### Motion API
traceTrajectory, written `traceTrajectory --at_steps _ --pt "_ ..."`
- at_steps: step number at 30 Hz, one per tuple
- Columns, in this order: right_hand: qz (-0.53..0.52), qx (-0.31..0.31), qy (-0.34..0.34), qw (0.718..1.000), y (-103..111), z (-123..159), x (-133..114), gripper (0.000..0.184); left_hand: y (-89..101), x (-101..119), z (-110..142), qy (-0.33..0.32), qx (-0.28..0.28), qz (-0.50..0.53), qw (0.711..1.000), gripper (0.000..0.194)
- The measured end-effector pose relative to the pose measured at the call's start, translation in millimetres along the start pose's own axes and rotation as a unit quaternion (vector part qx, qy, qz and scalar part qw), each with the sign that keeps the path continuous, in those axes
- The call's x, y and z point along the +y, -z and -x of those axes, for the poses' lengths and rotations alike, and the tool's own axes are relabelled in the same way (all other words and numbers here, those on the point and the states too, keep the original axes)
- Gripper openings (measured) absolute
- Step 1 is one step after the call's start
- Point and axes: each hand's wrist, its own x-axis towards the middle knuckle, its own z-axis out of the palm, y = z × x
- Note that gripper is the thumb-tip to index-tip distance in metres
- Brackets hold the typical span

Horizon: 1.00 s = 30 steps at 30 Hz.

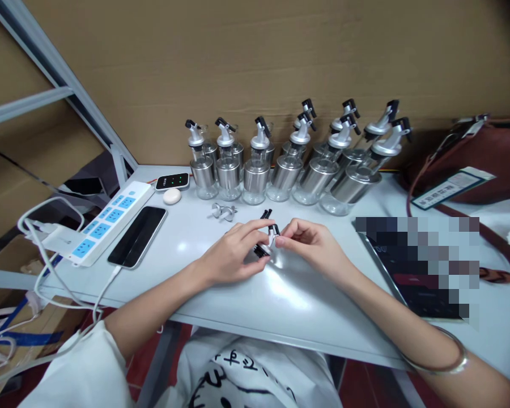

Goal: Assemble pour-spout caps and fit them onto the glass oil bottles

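Observation:
Between the thumb and fingers of my left hand (233, 254) is a bottle pourer (262, 249) with a black base and a silver body, low over the table. My right hand (312, 242) has its thumb and index finger pinched at the pourer's black-tipped end. What else the right fingertips may hold is too small to tell. Just beyond my left fingers lie small black pieces (265, 213), partly hidden. Silver pourer parts (224, 212) rest on the table to the left. Behind stand several glass bottles (256, 180) with steel sleeves, topped with silver pourers with black levers.
At the left are a white power strip (104, 226), a phone (138, 237) with a cable, a black-faced device (172, 181) and a round white case (172, 196). A tablet (402, 277) lies right, partly blurred out. Behind it sits a brown bag (484, 161). Cardboard (255, 62) backs the table.

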Motion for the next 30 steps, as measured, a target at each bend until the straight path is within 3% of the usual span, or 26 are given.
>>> traceTrajectory --at_steps 7,15,24,30 --pt "-0.081 -0.074 -0.036 0.993 -3 2 4 0.035 2.4 -1 -1 -0.009 -0.007 -0.002 1.0 0.014" --pt "-0.245 -0.101 -0.103 0.959 -7 3 0 0.025 3.7 1 -3 -0.049 -0.007 0.014 0.999 0.013" --pt "-0.223 -0.178 -0.107 0.952 -1 5 -2 0.041 -0.4 8 -2 -0.07 0.055 0.137 0.987 0.018" --pt "-0.216 -0.176 -0.071 0.958 -7 7 -3 0.039 -3.5 12 -1 -0.078 0.073 0.142 0.984 0.018"
